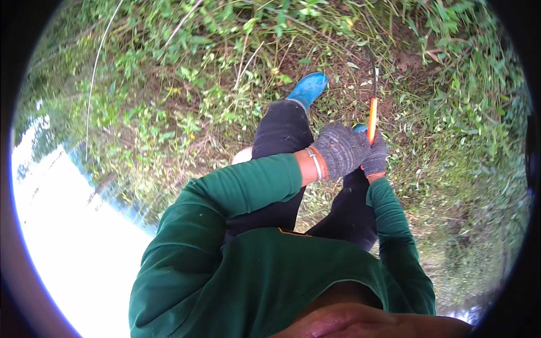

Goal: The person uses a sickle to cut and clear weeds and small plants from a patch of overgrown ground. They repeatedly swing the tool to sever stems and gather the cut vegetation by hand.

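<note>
Head view | orange-handled blade [372,117] points away from body — right hand [376,158] curled round its handle; left hand [341,149] beside, finger grip unclear | loose cuttings [414,146] down — leafy growth [208,48] uncut, so probably part-cleared

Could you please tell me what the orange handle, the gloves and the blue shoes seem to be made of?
Handle: probably smooth plastic, perhaps painted, given its bright, even orange.
Gloves: likely knitted yarn, matte, judging by the speckled grey texture.
Shoes: rubber or plastic, perhaps; the smooth, slightly shiny blue leaves it open.
</note>
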`<state>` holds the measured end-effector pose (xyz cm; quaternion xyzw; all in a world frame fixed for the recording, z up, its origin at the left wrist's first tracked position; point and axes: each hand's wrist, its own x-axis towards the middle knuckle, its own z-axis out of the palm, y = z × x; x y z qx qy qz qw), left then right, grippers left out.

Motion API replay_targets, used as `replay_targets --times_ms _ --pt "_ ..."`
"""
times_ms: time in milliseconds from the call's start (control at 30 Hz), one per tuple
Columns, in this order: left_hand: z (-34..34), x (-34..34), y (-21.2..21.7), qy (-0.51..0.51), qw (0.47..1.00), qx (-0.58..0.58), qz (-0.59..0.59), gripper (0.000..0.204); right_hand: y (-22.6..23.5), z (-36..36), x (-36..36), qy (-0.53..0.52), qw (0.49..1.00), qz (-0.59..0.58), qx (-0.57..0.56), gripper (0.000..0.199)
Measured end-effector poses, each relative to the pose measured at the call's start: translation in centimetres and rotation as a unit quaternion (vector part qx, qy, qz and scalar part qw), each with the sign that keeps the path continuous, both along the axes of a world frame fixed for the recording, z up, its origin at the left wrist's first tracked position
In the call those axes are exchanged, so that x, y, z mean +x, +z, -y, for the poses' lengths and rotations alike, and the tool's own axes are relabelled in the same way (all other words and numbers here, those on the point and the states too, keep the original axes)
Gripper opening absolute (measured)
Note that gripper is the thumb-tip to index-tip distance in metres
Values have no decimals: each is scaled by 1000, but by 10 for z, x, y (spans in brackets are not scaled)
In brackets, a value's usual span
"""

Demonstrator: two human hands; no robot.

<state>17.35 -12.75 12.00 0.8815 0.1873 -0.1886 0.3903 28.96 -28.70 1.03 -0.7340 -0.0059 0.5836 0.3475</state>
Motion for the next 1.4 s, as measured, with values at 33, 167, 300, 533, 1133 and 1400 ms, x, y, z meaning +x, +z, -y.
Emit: replay_targets --times_ms 33,167,300,533,1133,1400 --pt "3 -1 4 16 999 -14 -24 18 2 7 -8 -193 968 -158 -18 26" --pt "12 -6 -7 139 989 -45 6 22 19 40 -31 8 999 -11 47 25" --pt "26 -12 -12 278 960 0 24 21 136 -46 -49 -27 994 -69 -78 27" --pt "42 -22 -3 417 908 -8 39 23 125 -2 -44 25 994 -65 -86 24" --pt "82 -106 126 506 860 60 -6 23 137 -13 -34 239 963 -54 -107 21" --pt "229 -143 84 604 786 -67 -109 23 121 5 -51 333 935 -60 -104 20"
